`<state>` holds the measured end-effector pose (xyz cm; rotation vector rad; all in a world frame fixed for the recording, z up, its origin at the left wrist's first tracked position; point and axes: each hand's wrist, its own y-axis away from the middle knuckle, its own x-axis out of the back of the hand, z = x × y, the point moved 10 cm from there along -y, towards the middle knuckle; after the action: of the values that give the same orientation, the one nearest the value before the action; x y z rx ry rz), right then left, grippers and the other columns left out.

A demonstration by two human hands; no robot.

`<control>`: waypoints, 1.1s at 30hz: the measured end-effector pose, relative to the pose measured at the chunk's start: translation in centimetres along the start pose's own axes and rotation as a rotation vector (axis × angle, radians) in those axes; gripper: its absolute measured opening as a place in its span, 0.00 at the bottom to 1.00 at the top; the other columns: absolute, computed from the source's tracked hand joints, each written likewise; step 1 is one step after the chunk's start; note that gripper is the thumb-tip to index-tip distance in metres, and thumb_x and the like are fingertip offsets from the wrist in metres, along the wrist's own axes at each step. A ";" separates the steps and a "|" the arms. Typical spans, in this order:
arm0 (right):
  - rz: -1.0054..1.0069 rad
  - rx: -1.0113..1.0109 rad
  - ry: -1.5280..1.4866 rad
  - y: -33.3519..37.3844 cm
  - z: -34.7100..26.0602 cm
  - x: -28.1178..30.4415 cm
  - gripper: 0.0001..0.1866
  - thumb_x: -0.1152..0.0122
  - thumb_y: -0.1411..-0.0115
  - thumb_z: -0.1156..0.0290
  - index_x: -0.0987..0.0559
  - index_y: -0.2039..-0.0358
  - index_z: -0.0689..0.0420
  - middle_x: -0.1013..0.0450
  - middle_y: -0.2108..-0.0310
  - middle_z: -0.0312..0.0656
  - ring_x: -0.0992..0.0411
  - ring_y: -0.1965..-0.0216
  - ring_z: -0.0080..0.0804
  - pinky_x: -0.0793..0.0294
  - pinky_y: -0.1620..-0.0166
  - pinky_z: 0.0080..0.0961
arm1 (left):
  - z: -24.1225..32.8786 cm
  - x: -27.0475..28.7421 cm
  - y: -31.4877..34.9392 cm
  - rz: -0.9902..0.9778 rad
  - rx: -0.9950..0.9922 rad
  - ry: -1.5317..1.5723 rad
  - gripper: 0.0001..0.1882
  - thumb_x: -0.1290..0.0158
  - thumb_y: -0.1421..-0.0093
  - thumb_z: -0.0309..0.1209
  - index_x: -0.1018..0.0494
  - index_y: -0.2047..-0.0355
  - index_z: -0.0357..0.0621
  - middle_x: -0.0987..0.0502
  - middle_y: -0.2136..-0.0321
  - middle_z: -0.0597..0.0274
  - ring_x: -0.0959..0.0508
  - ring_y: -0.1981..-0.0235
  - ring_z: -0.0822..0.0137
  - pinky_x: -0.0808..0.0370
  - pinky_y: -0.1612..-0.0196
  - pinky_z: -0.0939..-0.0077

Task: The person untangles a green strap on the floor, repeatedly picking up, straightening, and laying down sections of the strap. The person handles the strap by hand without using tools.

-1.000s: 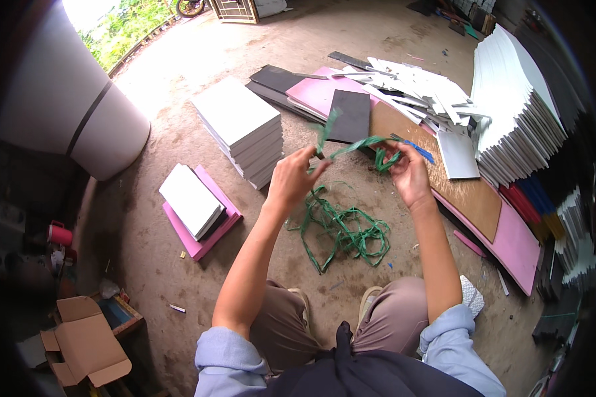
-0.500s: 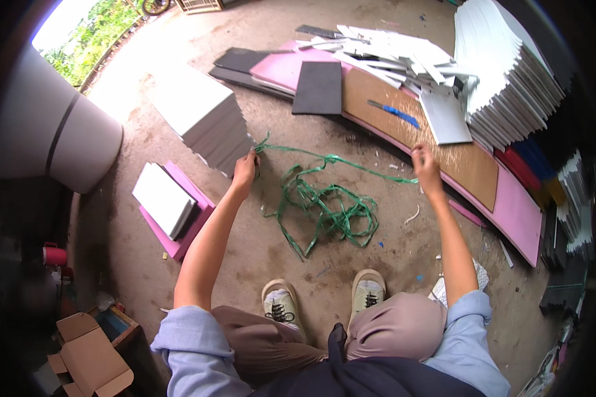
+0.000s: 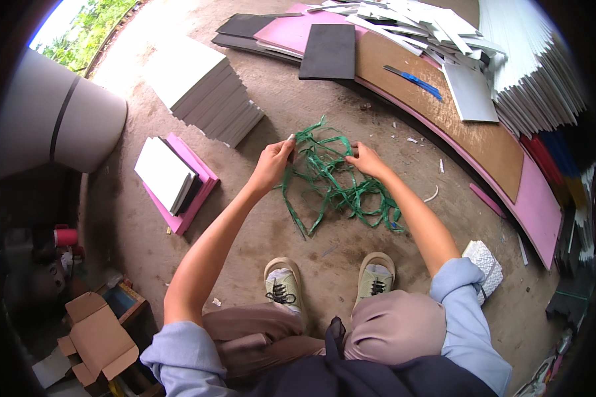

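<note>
Tangled green plastic twine (image 3: 341, 185) lies on the concrete floor in front of my feet, with loops rising from it. Gripping one end of the twine, my left hand (image 3: 275, 161) is closed at the upper left of the tangle. My right hand (image 3: 367, 160) pinches the twine at the other side of the loops, thumb and finger together. The two hands are a short way apart, and slack twine hangs between them. Just beyond my left hand stands a tall stack of white-grey foam sheets (image 3: 208, 92).
A smaller pile of white, black and pink sheets (image 3: 169, 177) sits at left. A blue utility knife (image 3: 414, 81) lies on a brown board (image 3: 457, 126) at right, near white offcuts (image 3: 424, 23) and stacked white sheets (image 3: 533, 66). An opened cardboard box (image 3: 99, 337) is at lower left.
My right hand has come leftward toward my left hand, and the stretched twine has gone slack. My left hand has moved right, away from the foam stack. The view has shifted slightly.
</note>
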<state>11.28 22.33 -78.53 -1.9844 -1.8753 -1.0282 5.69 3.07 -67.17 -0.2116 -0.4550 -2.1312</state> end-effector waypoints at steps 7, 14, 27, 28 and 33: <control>0.077 0.094 -0.242 0.1 -0.3 4.7 0.13 0.52 0.45 0.65 0.25 0.70 0.62 0.30 0.79 0.41 0.33 0.77 0.25 0.34 0.75 0.23 | -11.2 13.7 5.1 0.441 0.252 -0.363 0.27 0.61 0.43 0.49 0.32 0.86 0.37 0.33 0.89 0.57 0.32 0.83 0.64 0.37 0.76 0.69; 0.205 -0.169 -0.302 3.1 6.3 14.6 0.15 0.56 0.43 0.59 0.28 0.76 0.57 0.45 0.89 0.29 0.45 0.89 0.17 0.46 0.87 0.18 | -15.4 12.8 3.3 0.267 0.322 -0.971 0.19 0.49 0.51 0.36 0.33 0.62 0.36 0.30 0.65 0.40 0.28 0.63 0.48 0.32 0.60 0.62; 0.106 -0.066 -0.603 11.1 -6.4 18.2 0.12 0.60 0.39 0.62 0.37 0.75 0.54 0.53 0.91 0.24 0.57 0.91 0.11 0.58 0.88 0.12 | 7.3 -14.7 -1.2 0.349 -0.537 -0.253 0.18 0.50 0.48 0.37 0.31 0.63 0.35 0.27 0.70 0.52 0.27 0.66 0.54 0.31 0.62 0.67; 0.105 -0.068 -0.610 11.6 -6.9 18.6 0.12 0.60 0.39 0.62 0.37 0.75 0.54 0.53 0.91 0.24 0.57 0.91 0.11 0.58 0.88 0.12 | 8.4 -14.7 -0.5 0.519 -0.580 -0.282 0.19 0.50 0.47 0.39 0.32 0.63 0.33 0.27 0.72 0.53 0.27 0.66 0.55 0.31 0.61 0.68; 0.161 -0.079 -0.597 11.7 -6.2 19.7 0.11 0.60 0.39 0.62 0.37 0.75 0.54 0.52 0.90 0.24 0.57 0.91 0.11 0.59 0.88 0.11 | 4.0 -20.1 -5.5 -0.213 -0.056 0.806 0.22 0.54 0.44 0.46 0.34 0.64 0.38 0.37 0.82 0.71 0.36 0.82 0.75 0.37 0.78 0.82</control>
<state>18.98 32.22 -58.36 -2.6537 -1.8994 -0.4992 12.49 22.77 -71.26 0.6753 0.0633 -2.2187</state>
